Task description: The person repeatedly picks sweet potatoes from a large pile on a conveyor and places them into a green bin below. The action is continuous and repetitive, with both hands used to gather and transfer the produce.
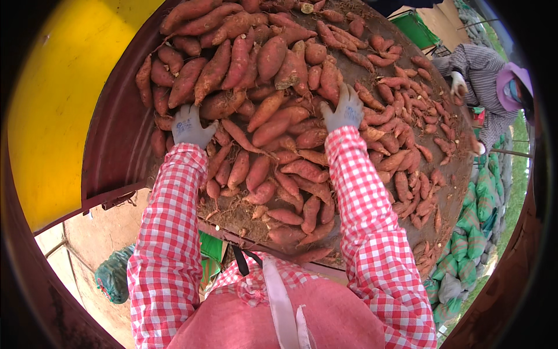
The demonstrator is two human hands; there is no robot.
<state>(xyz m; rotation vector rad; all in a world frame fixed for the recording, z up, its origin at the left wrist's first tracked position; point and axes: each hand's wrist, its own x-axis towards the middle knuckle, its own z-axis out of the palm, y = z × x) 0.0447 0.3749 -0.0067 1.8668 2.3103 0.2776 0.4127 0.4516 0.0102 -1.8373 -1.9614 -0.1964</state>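
Note:
Sweet potatoes with reddish skins and some soil lie heaped on a brown tabletop (pixel 229 218). My left hand (pixel 192 126), in a grey glove bearing print, rests at the left side of the heap. Its thumb is spread, and its fingertips reach against a large sweet potato (pixel 187 83). To the right, my right hand (pixel 345 109) wears a similar glove. Thumb and fingers are apart there, around the lower end of a sweet potato (pixel 330 80), and I see no firm grip. Between both hands lie several medium sweet potatoes (pixel 272 131).
A dark red metal panel (pixel 122 126) and a yellow panel (pixel 65 109) border the left. Smaller sweet potatoes (pixel 405 152) spread rightward. Across the table, a person (pixel 488 83) in a pink hat and white gloves works. Filled green mesh sacks (pixel 466 244) line the right; another sack (pixel 114 272) stands lower left.

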